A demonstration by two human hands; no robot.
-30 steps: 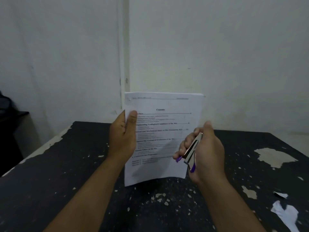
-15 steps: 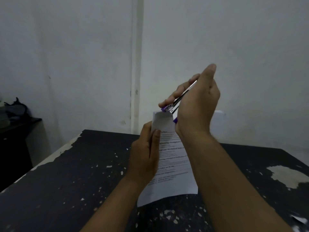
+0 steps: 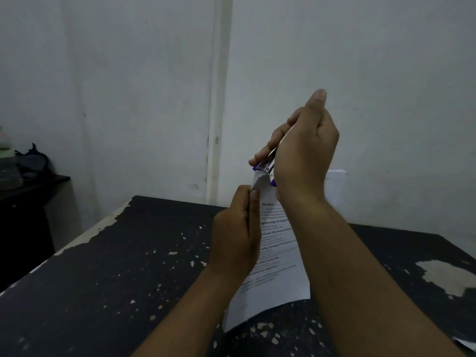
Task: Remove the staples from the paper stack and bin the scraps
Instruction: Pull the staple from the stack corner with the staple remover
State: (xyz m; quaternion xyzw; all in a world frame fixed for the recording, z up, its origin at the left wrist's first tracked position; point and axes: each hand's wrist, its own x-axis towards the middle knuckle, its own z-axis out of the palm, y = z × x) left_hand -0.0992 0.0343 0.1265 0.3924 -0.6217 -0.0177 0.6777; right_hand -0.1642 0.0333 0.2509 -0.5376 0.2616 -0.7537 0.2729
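Observation:
A white printed paper stack (image 3: pixel 277 256) stands upright above the dark table. My left hand (image 3: pixel 237 235) grips its left edge, thumb in front. My right hand (image 3: pixel 301 150) holds a small metal staple remover with purple tips (image 3: pixel 265 168), fingers curled round it. The tool's front end sits at the stack's top left corner, which is bent forward. My right hand and forearm hide much of the stack's right half. No staple is visible.
The black table (image 3: pixel 128 266) has chipped paint and pale flecks. A white paper scrap (image 3: pixel 467 343) lies at its right front edge. White walls (image 3: pixel 128 86) stand behind. A dark side surface at far left carries a bottle (image 3: pixel 9 166) and dark clutter.
My right hand rose from beside the stack to its top left corner with the tool. The corner is now bent forward. My left hand kept its grip.

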